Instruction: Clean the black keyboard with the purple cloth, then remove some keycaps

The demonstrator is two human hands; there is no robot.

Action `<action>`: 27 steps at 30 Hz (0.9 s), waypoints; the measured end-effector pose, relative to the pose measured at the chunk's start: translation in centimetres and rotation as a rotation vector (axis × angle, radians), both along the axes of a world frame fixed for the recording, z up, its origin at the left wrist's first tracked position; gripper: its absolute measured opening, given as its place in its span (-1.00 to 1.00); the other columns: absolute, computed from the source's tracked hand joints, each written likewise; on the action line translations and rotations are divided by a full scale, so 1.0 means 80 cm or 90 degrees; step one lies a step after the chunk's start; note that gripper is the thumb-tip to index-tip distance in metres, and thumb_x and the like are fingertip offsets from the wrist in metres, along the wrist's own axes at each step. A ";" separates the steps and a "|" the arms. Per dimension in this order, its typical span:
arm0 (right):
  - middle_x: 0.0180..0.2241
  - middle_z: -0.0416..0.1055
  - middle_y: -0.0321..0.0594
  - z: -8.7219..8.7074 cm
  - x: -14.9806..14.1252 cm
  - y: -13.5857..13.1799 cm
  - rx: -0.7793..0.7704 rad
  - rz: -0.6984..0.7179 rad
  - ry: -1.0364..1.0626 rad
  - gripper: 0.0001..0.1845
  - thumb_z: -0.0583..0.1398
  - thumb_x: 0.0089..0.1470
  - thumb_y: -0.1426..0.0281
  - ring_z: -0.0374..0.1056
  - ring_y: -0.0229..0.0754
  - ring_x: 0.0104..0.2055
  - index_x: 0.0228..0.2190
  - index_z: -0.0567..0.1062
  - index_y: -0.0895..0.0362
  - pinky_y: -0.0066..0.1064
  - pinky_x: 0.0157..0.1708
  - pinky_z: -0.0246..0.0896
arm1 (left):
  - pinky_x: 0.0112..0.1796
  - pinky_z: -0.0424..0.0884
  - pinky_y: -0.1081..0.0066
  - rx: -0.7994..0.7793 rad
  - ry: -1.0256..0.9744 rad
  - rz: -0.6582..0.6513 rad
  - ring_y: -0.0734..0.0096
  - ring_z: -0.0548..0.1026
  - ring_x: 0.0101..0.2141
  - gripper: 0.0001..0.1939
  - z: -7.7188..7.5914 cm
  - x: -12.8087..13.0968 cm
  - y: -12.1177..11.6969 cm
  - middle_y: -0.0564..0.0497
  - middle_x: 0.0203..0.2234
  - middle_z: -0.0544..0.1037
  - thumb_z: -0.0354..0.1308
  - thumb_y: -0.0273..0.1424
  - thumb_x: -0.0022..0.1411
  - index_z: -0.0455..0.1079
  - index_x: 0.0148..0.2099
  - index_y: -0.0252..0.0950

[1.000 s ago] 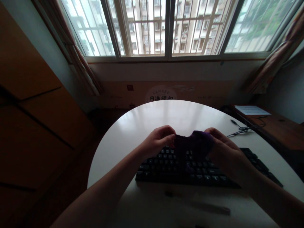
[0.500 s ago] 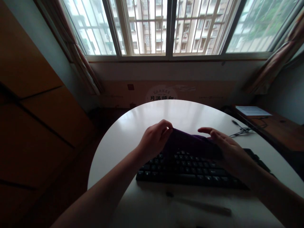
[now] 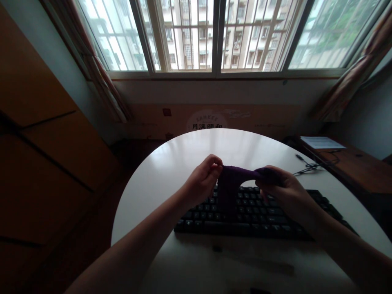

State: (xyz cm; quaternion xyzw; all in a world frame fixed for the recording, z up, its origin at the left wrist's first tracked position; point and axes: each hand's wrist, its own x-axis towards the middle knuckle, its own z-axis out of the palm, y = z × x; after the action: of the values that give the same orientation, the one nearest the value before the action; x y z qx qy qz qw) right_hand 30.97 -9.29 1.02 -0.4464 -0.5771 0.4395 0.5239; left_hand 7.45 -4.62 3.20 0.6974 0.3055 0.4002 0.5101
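Note:
A dark purple cloth point(image 3: 229, 183) is stretched between my two hands, above a black keyboard point(image 3: 226, 226). My left hand point(image 3: 203, 177) pinches one corner of it, and part of the cloth hangs down over the keys. Bunched cloth is gripped in my right hand point(image 3: 283, 188), over the right half of the keyboard. The keyboard lies on a white round table point(image 3: 147, 179), partly covered by the cloth and both hands.
A dark cable point(image 3: 315, 165) lies at the table's right edge. Nearer to me, a blurred, dim stick-like object point(image 3: 272, 264) and a small black item point(image 3: 217, 247) rest on the table. A brown side table point(image 3: 361, 171) bears a white sheet point(image 3: 323, 142).
My right hand has closed on the cloth and gathered its right end, where its fingers were stretched out before. My left hand keeps its pinch on the corner.

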 end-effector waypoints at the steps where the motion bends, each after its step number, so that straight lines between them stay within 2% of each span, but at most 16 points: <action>1: -0.55 0.39 -0.35 -0.001 0.000 0.000 0.009 -0.014 0.036 -0.79 0.40 -0.09 0.32 0.30 -0.27 -0.54 -0.37 0.54 0.08 -0.46 -0.55 0.24 | -0.76 0.02 0.64 -0.008 -0.004 -0.010 0.65 0.16 -0.78 -0.81 -0.001 0.000 0.001 0.28 -0.69 0.19 0.04 -0.21 0.32 0.17 -0.21 -0.21; 4: -0.32 0.52 -0.28 -0.001 -0.003 0.002 0.024 -0.040 0.158 -0.69 0.46 -0.21 0.36 0.42 -0.16 -0.29 -0.34 0.58 0.03 -0.35 -0.30 0.37 | -0.76 0.05 0.65 -0.047 -0.043 -0.042 0.66 0.15 -0.78 -0.79 -0.002 0.000 0.005 0.28 -0.70 0.21 0.07 -0.21 0.28 0.17 -0.23 -0.22; 6: -0.19 0.54 -0.26 -0.001 -0.004 0.004 -0.005 -0.025 0.243 -0.66 0.46 -0.22 0.33 0.44 -0.09 -0.16 -0.31 0.59 0.01 -0.27 -0.16 0.38 | -0.75 0.07 0.65 -0.068 -0.060 -0.050 0.67 0.15 -0.78 -0.77 -0.001 0.001 0.006 0.28 -0.70 0.21 0.10 -0.20 0.26 0.17 -0.24 -0.23; 8: -0.22 0.56 -0.26 -0.002 -0.005 0.006 -0.079 0.009 0.299 -0.69 0.43 -0.14 0.30 0.46 -0.09 -0.18 -0.27 0.58 0.01 -0.23 -0.15 0.39 | -0.74 0.11 0.64 -0.084 -0.065 -0.045 0.67 0.16 -0.76 -0.74 0.001 0.002 0.006 0.27 -0.69 0.23 0.13 -0.18 0.24 0.18 -0.25 -0.24; 12: -0.34 0.57 -0.23 -0.001 -0.007 0.008 -0.237 0.051 0.341 -0.73 0.33 0.02 0.26 0.49 -0.12 -0.32 -0.20 0.55 0.07 -0.24 -0.26 0.43 | -0.72 0.19 0.62 -0.117 -0.082 -0.041 0.66 0.18 -0.75 -0.70 0.003 0.004 0.003 0.27 -0.69 0.25 0.16 -0.15 0.21 0.20 -0.24 -0.25; 16: -0.29 0.57 -0.19 0.005 -0.010 0.006 -0.318 0.094 0.418 -0.69 0.25 0.11 0.23 0.51 -0.11 -0.29 -0.11 0.49 0.07 -0.24 -0.23 0.43 | -0.72 0.19 0.63 -0.145 -0.090 -0.043 0.61 0.19 -0.76 -0.69 -0.002 0.005 0.004 0.29 -0.76 0.21 0.14 -0.13 0.23 0.18 -0.19 -0.23; 18: -0.20 0.55 -0.18 0.008 -0.010 0.005 -0.302 0.105 0.450 -0.59 0.26 0.10 0.26 0.51 -0.12 -0.23 0.00 0.40 0.03 -0.26 -0.20 0.43 | -0.72 0.22 0.62 -0.141 -0.091 -0.037 0.62 0.17 -0.76 -0.69 -0.005 0.005 0.006 0.30 -0.75 0.22 0.15 -0.14 0.23 0.17 -0.18 -0.23; 21: -0.02 0.46 -0.12 0.009 -0.010 0.003 -0.242 0.097 0.427 -0.13 0.35 -0.01 0.36 0.48 -0.08 -0.11 0.24 0.08 -0.11 -0.27 -0.19 0.43 | -0.71 0.25 0.59 -0.120 -0.075 -0.046 0.64 0.19 -0.75 -0.68 -0.005 0.005 0.008 0.26 -0.67 0.30 0.20 -0.22 0.20 0.21 -0.10 -0.24; 23: 0.05 0.40 -0.09 0.007 -0.010 0.001 -0.217 0.103 0.375 0.14 0.39 -0.10 0.44 0.46 -0.07 -0.06 0.31 -0.13 -0.21 -0.27 -0.17 0.44 | -0.70 0.25 0.59 -0.095 -0.065 -0.048 0.64 0.22 -0.73 -0.63 -0.003 0.005 0.007 0.24 -0.63 0.32 0.20 -0.28 0.20 0.23 0.01 -0.24; 25: 0.06 0.37 -0.14 0.005 -0.012 -0.001 -0.186 0.114 0.327 0.22 0.42 -0.17 0.51 0.46 -0.13 -0.07 0.30 -0.14 -0.30 -0.31 -0.16 0.44 | -0.68 0.26 0.59 -0.059 -0.052 -0.039 0.63 0.24 -0.70 -0.64 0.001 0.004 0.005 0.21 -0.60 0.34 0.16 -0.32 0.23 0.27 0.05 -0.25; 27: 0.04 0.37 -0.18 0.003 -0.015 -0.003 -0.148 0.120 0.282 0.12 0.42 -0.19 0.53 0.45 -0.19 -0.11 0.27 0.04 -0.29 -0.35 -0.18 0.44 | -0.65 0.28 0.59 -0.021 -0.024 -0.031 0.60 0.31 -0.64 -0.72 0.003 0.003 0.003 0.13 -0.52 0.40 0.13 -0.35 0.24 0.35 0.00 -0.27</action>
State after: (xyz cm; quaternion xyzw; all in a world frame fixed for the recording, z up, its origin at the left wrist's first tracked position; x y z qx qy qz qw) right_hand 29.77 -9.52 1.23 -0.3405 -0.4332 0.6365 0.5396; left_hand 7.68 -4.37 3.47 0.6886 0.2850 0.3956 0.5368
